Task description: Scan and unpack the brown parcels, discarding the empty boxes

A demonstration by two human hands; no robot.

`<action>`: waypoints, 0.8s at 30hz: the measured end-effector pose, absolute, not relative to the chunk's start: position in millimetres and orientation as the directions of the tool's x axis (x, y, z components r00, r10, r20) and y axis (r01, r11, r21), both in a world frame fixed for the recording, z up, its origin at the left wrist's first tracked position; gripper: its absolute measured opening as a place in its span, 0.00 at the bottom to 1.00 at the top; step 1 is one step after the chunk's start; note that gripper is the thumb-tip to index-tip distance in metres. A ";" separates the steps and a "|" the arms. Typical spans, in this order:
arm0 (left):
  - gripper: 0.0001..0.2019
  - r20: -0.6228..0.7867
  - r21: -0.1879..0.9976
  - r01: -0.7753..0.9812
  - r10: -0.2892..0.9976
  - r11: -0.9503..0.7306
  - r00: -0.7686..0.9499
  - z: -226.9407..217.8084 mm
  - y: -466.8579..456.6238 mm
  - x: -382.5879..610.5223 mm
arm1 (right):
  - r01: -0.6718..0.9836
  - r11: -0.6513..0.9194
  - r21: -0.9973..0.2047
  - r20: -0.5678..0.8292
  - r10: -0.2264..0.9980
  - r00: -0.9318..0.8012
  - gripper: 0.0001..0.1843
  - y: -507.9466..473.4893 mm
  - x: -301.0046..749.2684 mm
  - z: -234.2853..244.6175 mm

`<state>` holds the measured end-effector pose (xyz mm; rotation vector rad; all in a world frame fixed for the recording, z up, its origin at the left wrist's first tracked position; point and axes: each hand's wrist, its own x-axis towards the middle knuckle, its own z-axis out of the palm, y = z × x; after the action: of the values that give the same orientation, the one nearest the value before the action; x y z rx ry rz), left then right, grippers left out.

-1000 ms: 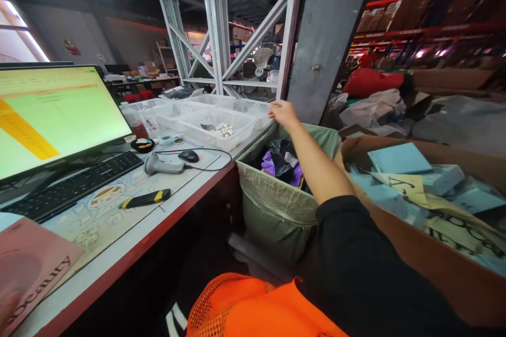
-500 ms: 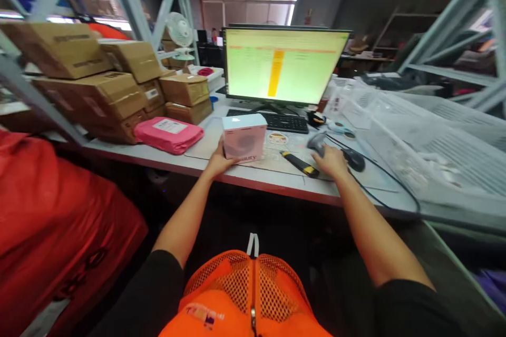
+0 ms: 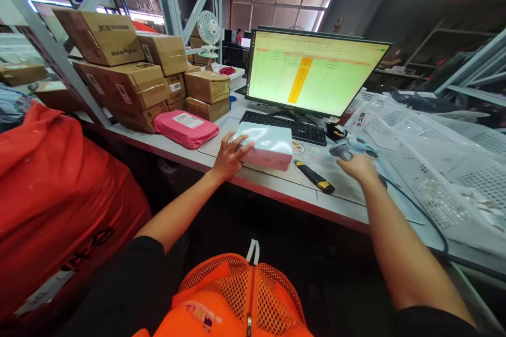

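My left hand grips the left end of a small box, its fingers lying over the glossy pale top. The box's side facing me is pink. It sits low at the table's front, before the keyboard. My right hand is closed around a grey handheld barcode scanner, whose head points left toward the box. Between the two hands a black and yellow utility knife lies on the desk mat. Part of the scanner's handle is hidden by my fingers.
A lit monitor stands behind the keyboard. On the left are a pink parcel, stacked cardboard boxes and a large red sack. White plastic baskets fill the right side. A black cable runs along the table there.
The box has tipped so its pale top shows more and its printed pink front less. My left fingers have come over its top. The view has turned left; the scanner stays in my right hand.
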<state>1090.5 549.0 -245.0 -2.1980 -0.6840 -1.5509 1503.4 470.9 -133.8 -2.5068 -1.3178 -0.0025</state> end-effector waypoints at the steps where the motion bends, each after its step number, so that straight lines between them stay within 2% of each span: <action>1: 0.37 0.946 -0.103 0.557 0.092 -0.824 0.311 -245.0 549.3 1090.2 | 0.807 -0.500 -0.315 0.104 0.827 0.553 0.16 463.5 1502.8 -117.6; 4: 0.36 0.911 -0.237 0.476 -0.024 -0.847 0.411 -244.3 549.5 1091.7 | 0.825 -0.356 -0.439 0.022 0.914 0.406 0.21 437.7 1495.1 -63.2; 8: 0.38 0.895 -0.257 0.453 -0.033 -0.854 0.445 -242.4 546.4 1097.7 | 0.837 -0.201 -0.510 -0.094 0.980 0.178 0.28 411.7 1465.7 -6.0; 12: 0.40 0.913 -0.285 0.465 -0.089 -0.838 0.399 -240.0 541.3 1104.7 | 0.821 -0.063 -0.568 -0.206 0.976 -0.068 0.29 411.7 1422.5 9.8; 15: 0.41 0.909 -0.297 0.447 -0.107 -0.844 0.403 -241.1 539.6 1108.7 | 0.816 -0.098 -0.570 -0.274 0.959 -0.076 0.30 421.6 1392.7 4.6; 19: 0.40 0.908 -0.276 0.481 -0.061 -0.832 0.415 -244.7 539.6 1112.1 | 0.813 -0.114 -0.570 -0.306 0.949 -0.082 0.31 430.2 1366.7 -3.3; 22: 0.38 0.914 -0.262 0.458 -0.067 -0.849 0.399 -246.0 539.9 1111.4 | 0.813 -0.113 -0.571 -0.282 0.957 -0.065 0.31 435.2 1367.5 -9.9; 24: 0.37 0.924 -0.215 0.461 -0.027 -0.861 0.380 -248.7 541.6 1107.8 | 0.814 -0.084 -0.574 -0.220 0.974 -0.055 0.31 442.4 1381.1 -19.3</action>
<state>1107.8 541.6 -248.7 -2.2039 -0.3741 -1.4881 1381.1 442.4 -19.3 -1.9529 -1.9220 0.8577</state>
